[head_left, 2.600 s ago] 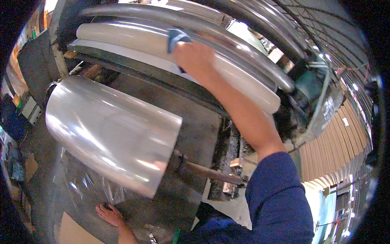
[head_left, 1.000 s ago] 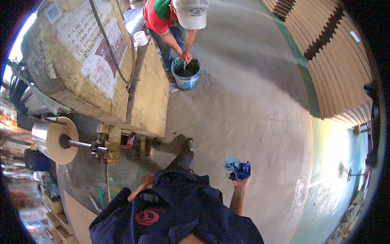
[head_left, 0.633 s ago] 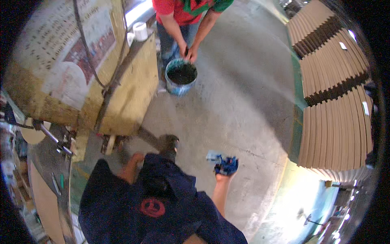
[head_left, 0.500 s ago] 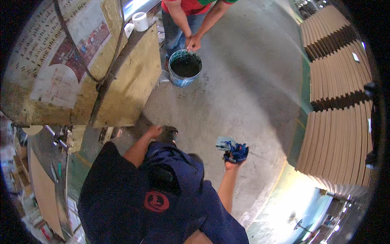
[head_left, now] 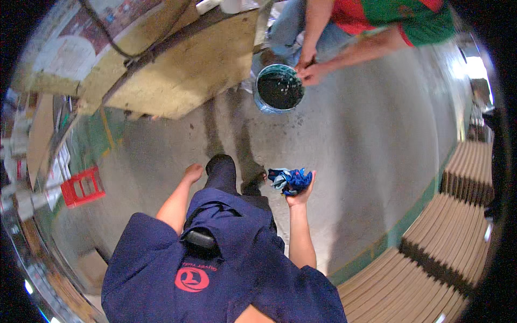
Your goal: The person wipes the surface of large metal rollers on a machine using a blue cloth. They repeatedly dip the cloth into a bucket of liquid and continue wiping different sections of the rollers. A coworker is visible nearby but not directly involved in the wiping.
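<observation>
My right hand point(head_left: 302, 198) holds a crumpled blue rag point(head_left: 295, 180) with pale patches, palm up, out in front of my body. The fingers curl up along its right side, and the rag partly hides them. Lower left of the rag hangs my left hand point(head_left: 193, 173), its fingers curled in and nothing visible in them. Farther ahead, a light blue bucket point(head_left: 260, 102) of dark contents stands on the floor. A co-worker in a red and green shirt bends over it, both hands point(head_left: 309, 71) together at its right rim; what they hold is too small to tell.
Left of the bucket rises a yellowish wooden panel point(head_left: 199, 62) with a dark edge. A red plastic stool point(head_left: 83, 187) stands at the left. Stacked brown cardboard sheets point(head_left: 401, 288) line the lower right, beside a green floor strip point(head_left: 417, 215).
My view has turned right, bringing the red stool in and shifting the cardboard lower. The rag stays in my right hand. The co-worker's hands have moved to the bucket's right rim.
</observation>
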A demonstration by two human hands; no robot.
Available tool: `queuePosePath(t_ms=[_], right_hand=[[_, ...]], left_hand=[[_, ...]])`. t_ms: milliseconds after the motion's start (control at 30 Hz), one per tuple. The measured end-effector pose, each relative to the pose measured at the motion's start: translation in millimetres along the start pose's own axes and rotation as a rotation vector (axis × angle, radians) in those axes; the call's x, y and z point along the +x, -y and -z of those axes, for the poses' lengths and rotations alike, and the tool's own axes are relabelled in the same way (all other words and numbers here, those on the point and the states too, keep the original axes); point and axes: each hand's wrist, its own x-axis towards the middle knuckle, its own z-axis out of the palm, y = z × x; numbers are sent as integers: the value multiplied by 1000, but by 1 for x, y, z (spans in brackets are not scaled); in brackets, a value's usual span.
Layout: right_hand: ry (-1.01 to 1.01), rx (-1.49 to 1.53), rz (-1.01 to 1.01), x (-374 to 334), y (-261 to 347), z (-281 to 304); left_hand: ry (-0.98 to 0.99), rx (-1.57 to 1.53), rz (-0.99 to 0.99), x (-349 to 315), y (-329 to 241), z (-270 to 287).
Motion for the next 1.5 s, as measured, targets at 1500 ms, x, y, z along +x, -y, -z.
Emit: queuePosePath(t_ms=[1500], right_hand=[[1290, -3037, 376, 928, 60, 135]], left_hand=[[-399, -1165, 587, 191, -378, -335]])
